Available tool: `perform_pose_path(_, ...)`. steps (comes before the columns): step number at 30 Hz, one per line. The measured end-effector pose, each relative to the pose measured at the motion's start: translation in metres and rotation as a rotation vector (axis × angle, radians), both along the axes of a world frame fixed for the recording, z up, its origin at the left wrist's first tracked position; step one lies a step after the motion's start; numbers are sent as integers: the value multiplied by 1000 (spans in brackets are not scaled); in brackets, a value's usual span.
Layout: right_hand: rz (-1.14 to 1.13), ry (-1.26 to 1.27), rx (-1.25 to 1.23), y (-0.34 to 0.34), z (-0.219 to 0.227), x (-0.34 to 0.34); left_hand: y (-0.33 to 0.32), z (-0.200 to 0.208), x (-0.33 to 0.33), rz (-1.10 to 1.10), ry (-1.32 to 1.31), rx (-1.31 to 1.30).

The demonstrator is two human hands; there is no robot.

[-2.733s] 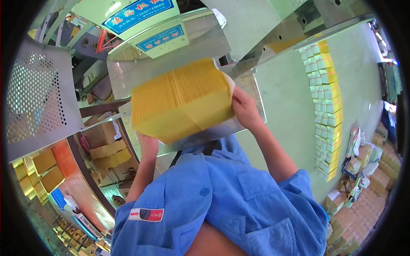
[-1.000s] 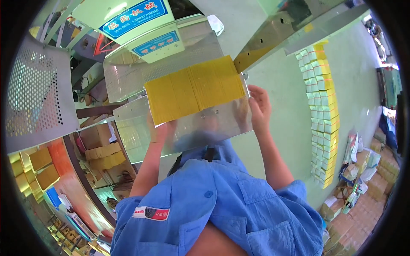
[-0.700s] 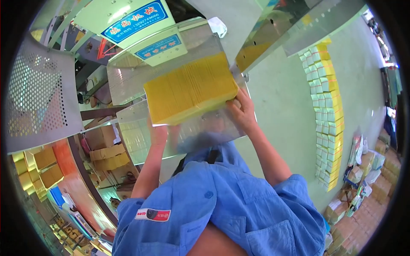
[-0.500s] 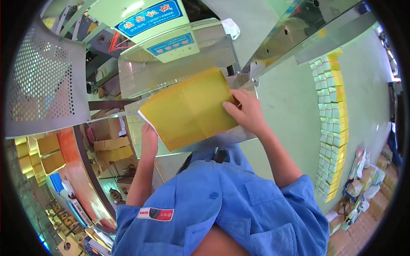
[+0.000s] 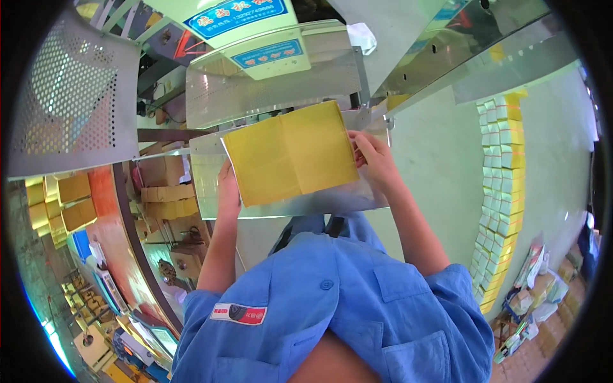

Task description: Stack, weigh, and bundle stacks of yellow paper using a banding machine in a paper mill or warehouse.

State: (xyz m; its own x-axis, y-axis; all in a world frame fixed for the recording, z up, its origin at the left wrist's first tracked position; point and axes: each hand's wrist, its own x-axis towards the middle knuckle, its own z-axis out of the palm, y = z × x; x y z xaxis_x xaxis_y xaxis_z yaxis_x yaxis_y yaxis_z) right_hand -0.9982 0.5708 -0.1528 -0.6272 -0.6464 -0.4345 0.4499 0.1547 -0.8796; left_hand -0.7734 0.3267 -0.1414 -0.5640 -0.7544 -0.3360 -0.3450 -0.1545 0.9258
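A rectangular bundle of yellow paper (image 5: 290,153) with a crease across its middle is held between my two hands over a metal work surface. My left hand (image 5: 228,190) grips its left edge, with the fingers partly hidden by the bundle. At the right edge my right hand (image 5: 371,155) has its fingers curled against the paper. Behind the bundle stands a clear guard plate (image 5: 274,80), part of a pale machine (image 5: 246,19) with a blue label. The metal table (image 5: 211,198) shows below and around the bundle.
A perforated metal panel (image 5: 70,102) stands at the left. Long rows of banded yellow-and-white paper bundles (image 5: 501,185) line the floor on the right. A reddish board (image 5: 121,223) and stacked yellow-brown pieces (image 5: 76,195) are at lower left. A metal beam (image 5: 434,60) crosses the upper right.
The yellow bundle has turned to lie straighter, and its near corner has moved away from my body. My right thumb has come off its top face to the right edge.
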Motion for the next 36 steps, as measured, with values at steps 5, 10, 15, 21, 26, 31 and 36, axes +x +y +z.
perform_pose_path(5,-6,45,75,-3,6,7,3,-12,10,61,111,53)
perform_pose_path(10,-87,157,-117,-11,-23,10,-5,-6,13,90,213,361)
perform_pose_path(15,-117,92,-186,-19,-33,10,-7,-1,7,72,150,290)
perform_pose_path(21,-262,-47,-287,-27,-25,28,-12,-19,12,68,190,255)
perform_pose_path(26,-229,-128,-257,-33,4,31,4,-14,3,82,352,401)
perform_pose_path(31,-229,-207,-239,-37,12,31,17,-19,4,85,456,464)
perform_pose_path(36,-262,-230,-282,-51,22,43,21,-29,-4,80,540,566)
